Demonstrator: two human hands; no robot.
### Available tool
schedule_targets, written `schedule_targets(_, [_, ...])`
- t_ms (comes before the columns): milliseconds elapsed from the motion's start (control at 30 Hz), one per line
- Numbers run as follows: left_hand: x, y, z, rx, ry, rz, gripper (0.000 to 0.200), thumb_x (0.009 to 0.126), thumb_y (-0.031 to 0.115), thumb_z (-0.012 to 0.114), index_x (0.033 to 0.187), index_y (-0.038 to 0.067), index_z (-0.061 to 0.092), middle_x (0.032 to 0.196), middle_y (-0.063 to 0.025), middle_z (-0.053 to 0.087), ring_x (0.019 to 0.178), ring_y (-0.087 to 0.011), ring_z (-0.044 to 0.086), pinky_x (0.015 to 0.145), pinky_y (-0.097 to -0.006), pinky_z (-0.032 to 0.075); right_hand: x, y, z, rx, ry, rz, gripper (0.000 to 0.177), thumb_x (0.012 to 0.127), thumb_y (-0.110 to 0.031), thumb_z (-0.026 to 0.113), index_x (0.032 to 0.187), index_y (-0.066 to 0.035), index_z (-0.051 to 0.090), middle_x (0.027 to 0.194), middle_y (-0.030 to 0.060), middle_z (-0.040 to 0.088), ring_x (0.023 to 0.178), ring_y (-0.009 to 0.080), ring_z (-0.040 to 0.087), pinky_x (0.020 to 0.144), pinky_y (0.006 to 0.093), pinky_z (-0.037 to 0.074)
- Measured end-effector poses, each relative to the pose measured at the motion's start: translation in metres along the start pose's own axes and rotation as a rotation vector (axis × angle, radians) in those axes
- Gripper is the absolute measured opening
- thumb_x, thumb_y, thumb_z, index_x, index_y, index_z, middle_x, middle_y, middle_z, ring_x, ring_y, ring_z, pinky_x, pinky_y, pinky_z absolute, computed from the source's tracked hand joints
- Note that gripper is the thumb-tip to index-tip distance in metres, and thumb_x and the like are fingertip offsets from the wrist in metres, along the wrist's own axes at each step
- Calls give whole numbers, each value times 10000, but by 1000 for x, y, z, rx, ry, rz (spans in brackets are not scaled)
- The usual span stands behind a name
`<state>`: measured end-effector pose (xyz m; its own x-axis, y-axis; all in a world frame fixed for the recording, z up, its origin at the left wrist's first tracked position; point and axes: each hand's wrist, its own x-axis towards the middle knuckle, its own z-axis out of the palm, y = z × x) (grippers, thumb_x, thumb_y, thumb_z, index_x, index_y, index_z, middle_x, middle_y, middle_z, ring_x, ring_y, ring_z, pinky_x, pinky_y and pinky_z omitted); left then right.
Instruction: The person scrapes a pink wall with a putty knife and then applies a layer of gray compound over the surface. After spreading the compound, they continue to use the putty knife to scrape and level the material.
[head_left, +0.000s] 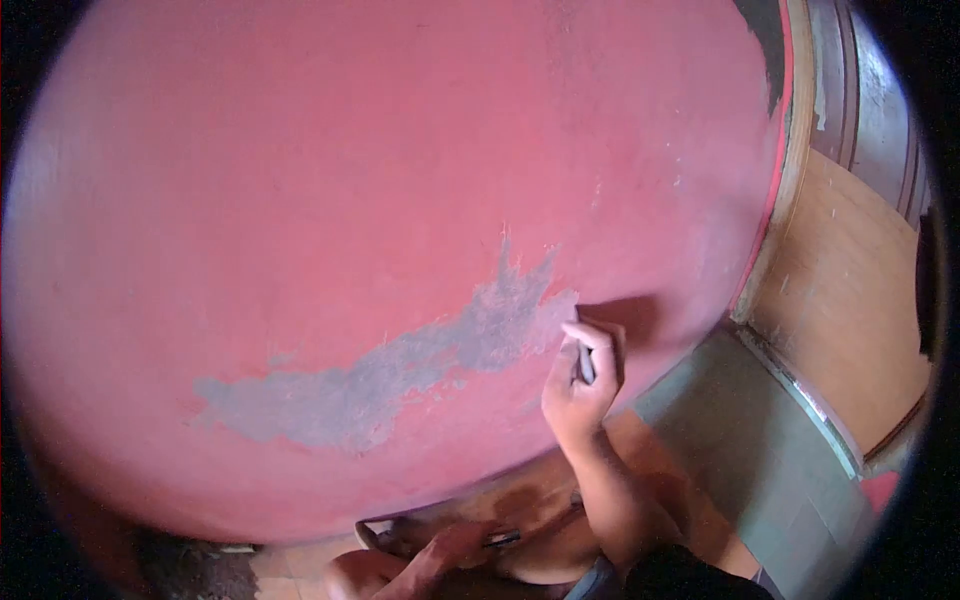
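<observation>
A large red wall (330, 220) fills most of the head view, with a ragged grey patch (400, 375) across its lower part. My right hand (583, 385) is closed around the pale grey handle of what looks like a putty knife (586, 364). Its blade end meets the wall at the patch's right end, where a paler smear shows. Low in the view, my left hand (455, 550) rests near my legs, fingers closed by a slim dark object (502, 539) that I cannot make out.
On the right, a red-edged border (785, 190) ends the wall beside a tan panel (835, 300). Greenish floor (735, 420) and orange-brown tiles (640, 445) lie below. Dark rubble (195, 570) sits at lower left. My bent legs are close under the wall.
</observation>
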<state>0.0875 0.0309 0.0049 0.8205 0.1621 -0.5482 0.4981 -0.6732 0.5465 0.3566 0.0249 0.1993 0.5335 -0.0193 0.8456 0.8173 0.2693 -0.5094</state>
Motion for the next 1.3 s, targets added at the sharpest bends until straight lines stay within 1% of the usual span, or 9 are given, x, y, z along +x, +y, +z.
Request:
schedule_targets(200, [10,-31,23,-8,53,139,708,936,228,692,1625,248,529,1480,-168,683,1337,-400,664,1113,-501,539,-6,-7,3,-12,-28,-110,279,906,125,632,1099,-48,736,1051,135,716,937,326,675,784,419,535])
schedule_targets(367, [1,-10,-1,5,-1,76,730,929,263,724,1630,251,525,1478,-167,686,1349,-396,658,1127,-503,530,8,8,-4,24,-8,57,203,979,127,601,1125,19,692,1091,143,626,971,266,659,828,344,538])
schedule_targets(467, [32,-52,40,34,52,93,731,933,233,731,1633,283,526,1557,-125,641,1301,-396,693,1116,-519,560,-5,1,-5,-24,-48,38,207,978,137,596,1118,19,691,1118,158,628,986,280,662,836,353,541])
schedule_targets(567, [26,-50,41,9,163,223,681,948,293,719,1607,247,553,1427,-175,715,1314,-407,677,1103,-497,544,-9,-5,2,-35,-57,-106,233,943,160,611,1094,6,700,1100,163,641,956,312,669,823,393,547])
schedule_targets(667, [8,-23,14,90,29,140,682,953,301,717,1610,232,546,1434,-178,710,1286,-417,689,1079,-505,556,-3,-2,0,-28,-43,-107,227,942,155,620,1095,7,700,1085,153,644,944,313,670,825,393,552])
schedule_targets(767, [16,-44,35,23,139,130,667,966,304,708,1609,235,545,1431,-184,710,1254,-419,704,1062,-511,563,-2,0,0,18,-16,0,232,949,151,617,1109,6,701,1079,148,636,957,304,664,839,383,550])
schedule_targets(867, [13,-21,18,29,26,-52,644,983,290,691,1608,240,544,1427,-181,712,1251,-417,703,1073,-505,558,-4,-4,0,23,-16,21,250,942,146,617,1115,-6,711,1070,150,654,961,314,669,834,385,547])
schedule_targets(1067, [15,-28,23,22,56,128,664,981,340,703,1613,223,536,1412,-189,718,1261,-412,699,1075,-507,555,-9,-7,1,4,-44,-68,279,905,142,630,1097,-35,729,1047,149,707,918,324,686,763,406,536])
schedule_targets(1300, [22,-39,33,27,104,90,693,933,227,713,1605,268,545,1396,-197,722,1261,-411,704,1059,-510,558,-10,-11,-2,0,-51,9,259,939,157,588,1106,-4,702,1090,148,640,966,288,654,833,378,524])
